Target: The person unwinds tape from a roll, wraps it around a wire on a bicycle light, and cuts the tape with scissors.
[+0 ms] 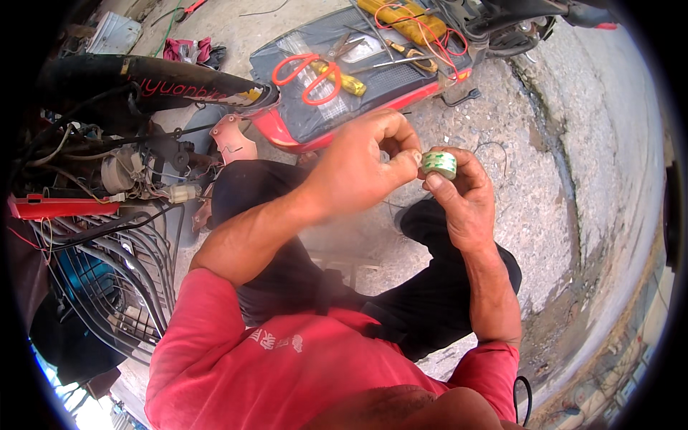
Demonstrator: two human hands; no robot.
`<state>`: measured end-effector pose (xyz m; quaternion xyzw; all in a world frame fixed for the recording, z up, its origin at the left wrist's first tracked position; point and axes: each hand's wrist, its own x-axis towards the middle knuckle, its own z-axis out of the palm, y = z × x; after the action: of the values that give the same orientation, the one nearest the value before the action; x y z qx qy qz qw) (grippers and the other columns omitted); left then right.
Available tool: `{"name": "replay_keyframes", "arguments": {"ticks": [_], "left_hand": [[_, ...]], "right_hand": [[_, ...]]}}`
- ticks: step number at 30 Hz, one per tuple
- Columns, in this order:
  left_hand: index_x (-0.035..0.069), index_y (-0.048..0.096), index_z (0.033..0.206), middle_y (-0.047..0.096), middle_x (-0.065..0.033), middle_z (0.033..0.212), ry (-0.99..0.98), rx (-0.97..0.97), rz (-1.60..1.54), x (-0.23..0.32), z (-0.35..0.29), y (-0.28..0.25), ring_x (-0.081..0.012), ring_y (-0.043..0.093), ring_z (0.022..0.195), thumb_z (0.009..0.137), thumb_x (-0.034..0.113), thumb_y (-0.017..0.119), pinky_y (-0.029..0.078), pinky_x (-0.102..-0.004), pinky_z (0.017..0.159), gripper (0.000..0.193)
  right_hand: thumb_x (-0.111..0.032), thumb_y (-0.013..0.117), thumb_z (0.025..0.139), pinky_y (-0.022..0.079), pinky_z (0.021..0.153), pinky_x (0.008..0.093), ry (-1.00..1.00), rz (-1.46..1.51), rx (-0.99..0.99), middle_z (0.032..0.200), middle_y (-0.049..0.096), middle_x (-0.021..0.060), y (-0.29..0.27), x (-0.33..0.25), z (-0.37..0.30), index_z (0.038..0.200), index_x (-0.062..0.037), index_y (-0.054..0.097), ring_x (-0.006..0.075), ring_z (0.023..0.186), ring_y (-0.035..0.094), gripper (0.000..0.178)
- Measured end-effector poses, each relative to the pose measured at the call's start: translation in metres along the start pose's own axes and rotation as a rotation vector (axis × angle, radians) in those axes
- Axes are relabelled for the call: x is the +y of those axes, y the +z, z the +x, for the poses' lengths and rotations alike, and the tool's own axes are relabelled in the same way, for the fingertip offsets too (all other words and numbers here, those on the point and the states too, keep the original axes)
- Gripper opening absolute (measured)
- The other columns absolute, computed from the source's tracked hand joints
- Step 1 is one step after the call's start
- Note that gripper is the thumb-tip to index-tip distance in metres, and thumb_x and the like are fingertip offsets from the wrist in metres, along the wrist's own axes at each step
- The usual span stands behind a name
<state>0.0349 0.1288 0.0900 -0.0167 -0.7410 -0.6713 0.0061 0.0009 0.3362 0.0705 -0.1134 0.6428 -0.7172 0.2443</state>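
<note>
Between the fingers and thumb of my right hand [467, 197] is a small roll of tape [439, 164], pale with green print. My left hand [369, 158] is right beside it, thumb and forefinger pinched together close to the roll's left side. Whether a tape end lies in that pinch is too small to make out. Both hands are held up over my knees. Beyond them, orange-handled scissors [312, 98] lie with blades apart on a dark footboard [287, 118] with a red edge, partly over a yellow screwdriver [350, 84].
A yellow meter-like device [407, 21] with red leads sits at the footboard's far end, near long thin metal tools. To my left are exposed wiring [118, 172], a black bike part [165, 82] and a metal rack [140, 276]. Cracked concrete [530, 186] stretches to the right.
</note>
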Motion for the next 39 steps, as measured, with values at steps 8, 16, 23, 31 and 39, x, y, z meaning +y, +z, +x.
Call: {"name": "replay_keyframes", "arguments": {"ticks": [8,16,23,31,39], "left_hand": [[-0.001,0.067,0.094,0.063,-0.0036,0.088,-0.067,-0.015,0.002,0.006,0.001,-0.002,-0.0123,0.059,0.080,0.088,0.015,0.071,0.049,-0.0294,0.073,0.018],[0.000,0.067,0.091,0.064,-0.0080,0.087,0.074,-0.027,0.098,0.000,0.001,0.001,-0.0170,0.063,0.084,0.085,0.014,0.076,0.050,-0.0325,0.078,0.017],[-0.002,0.064,0.090,0.064,-0.0090,0.084,0.086,0.009,0.127,0.003,-0.002,0.002,-0.0179,0.063,0.078,0.084,0.009,0.073,0.051,-0.0328,0.074,0.015],[-0.002,0.062,0.085,0.066,-0.0109,0.084,0.258,0.095,0.243,-0.005,0.001,0.001,-0.0207,0.065,0.077,0.078,0.001,0.074,0.053,-0.0343,0.072,0.014],[-0.001,0.061,0.082,0.066,-0.0116,0.082,0.344,0.140,0.292,-0.008,0.004,0.001,-0.0229,0.066,0.075,0.075,-0.003,0.075,0.053,-0.0341,0.068,0.015]], "right_hand": [[-0.004,0.073,0.091,0.048,0.087,0.0265,-0.037,0.012,0.065,0.105,0.065,0.0015,0.001,-0.002,0.000,0.118,-0.0007,0.063,0.0096,0.097,0.060,0.029],[0.001,0.074,0.085,0.050,0.086,0.0299,-0.261,-0.303,0.044,0.113,0.065,0.0102,-0.001,0.002,0.003,0.106,-0.0009,0.069,0.0150,0.101,0.063,0.022],[0.001,0.073,0.085,0.050,0.088,0.0300,-0.217,-0.232,0.033,0.113,0.065,0.0100,0.003,0.002,0.002,0.107,-0.0009,0.069,0.0149,0.101,0.062,0.023],[0.001,0.069,0.092,0.050,0.090,0.0299,-0.060,0.086,-0.011,0.113,0.066,0.0063,0.005,-0.003,-0.001,0.118,-0.0007,0.062,0.0127,0.102,0.062,0.027],[-0.002,0.068,0.092,0.052,0.089,0.0329,0.060,0.239,-0.037,0.114,0.067,0.0096,0.004,0.001,-0.002,0.122,-0.0012,0.058,0.0183,0.103,0.066,0.031]]}}
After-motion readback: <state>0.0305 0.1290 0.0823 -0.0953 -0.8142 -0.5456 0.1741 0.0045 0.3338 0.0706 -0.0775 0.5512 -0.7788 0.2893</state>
